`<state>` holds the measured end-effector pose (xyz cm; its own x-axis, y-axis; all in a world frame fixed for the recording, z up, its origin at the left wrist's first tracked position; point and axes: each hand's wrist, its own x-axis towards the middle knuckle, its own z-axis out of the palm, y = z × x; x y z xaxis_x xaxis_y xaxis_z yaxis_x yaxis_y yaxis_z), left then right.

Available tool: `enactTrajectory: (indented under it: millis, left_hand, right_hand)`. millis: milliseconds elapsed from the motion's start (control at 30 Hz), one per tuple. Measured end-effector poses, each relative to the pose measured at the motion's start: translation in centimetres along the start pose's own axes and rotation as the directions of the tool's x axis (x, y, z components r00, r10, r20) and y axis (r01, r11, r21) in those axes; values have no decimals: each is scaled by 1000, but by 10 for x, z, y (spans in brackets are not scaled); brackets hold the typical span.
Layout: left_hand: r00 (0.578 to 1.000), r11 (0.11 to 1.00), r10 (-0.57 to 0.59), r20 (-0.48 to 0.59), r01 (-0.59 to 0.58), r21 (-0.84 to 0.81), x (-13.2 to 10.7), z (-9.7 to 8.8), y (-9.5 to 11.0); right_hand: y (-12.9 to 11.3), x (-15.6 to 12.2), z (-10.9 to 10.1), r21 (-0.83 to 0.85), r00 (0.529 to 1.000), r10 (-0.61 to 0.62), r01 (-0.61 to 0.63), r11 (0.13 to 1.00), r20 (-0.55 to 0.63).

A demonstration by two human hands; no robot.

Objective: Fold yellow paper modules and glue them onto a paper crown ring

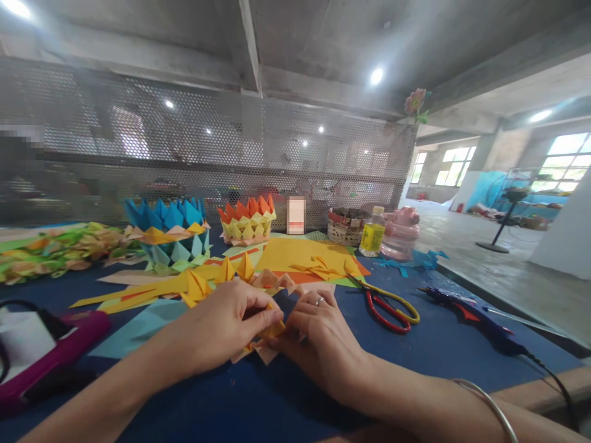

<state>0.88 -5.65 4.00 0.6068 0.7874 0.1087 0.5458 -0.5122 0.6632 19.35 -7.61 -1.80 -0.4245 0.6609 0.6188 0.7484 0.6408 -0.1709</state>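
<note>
Between my hands is a small folded yellow-orange paper piece (276,328), set at a ring of folded peach paper (266,353). My left hand (215,326) pinches this yellow piece between thumb and fingers. On the other side, my right hand (325,335) has its fingers curled, with the fingertips closed at the yellow piece and the ring. The fingers hide much of the ring. Just behind my left hand, several yellow folded points (198,288) stand up near yellow paper strips (138,291).
Behind are a blue paper basket (173,231), a red-and-yellow one (248,223) and yellow sheets (300,253). Scissors (392,311) and a corded glue gun (475,320) lie right, near a bottle (372,237) and pink jug (400,237). A purple object (85,326) is left.
</note>
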Motion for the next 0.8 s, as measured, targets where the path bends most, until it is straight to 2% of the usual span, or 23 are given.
enactTrajectory:
  millis: [200, 533, 700, 800]
  left_hand:
    - [997, 998, -52, 61, 50, 38, 0, -1, 4]
    - [996, 998, -55, 77, 53, 34, -4, -3, 6]
    - [991, 998, -49, 123, 54, -43, -5, -6, 6]
    - [991, 993, 1, 131, 14, -114, -6, -7, 1]
  right_hand:
    - [0, -1, 2, -9, 1000, 3, -3, 1000, 1]
    - [-1, 1, 2, -31, 1000, -7, 7, 1000, -1]
    - [-3, 2, 0, -7, 1000, 9, -9, 1000, 6]
    - [-6, 3, -3, 38, 999, 33, -34, 999, 24]
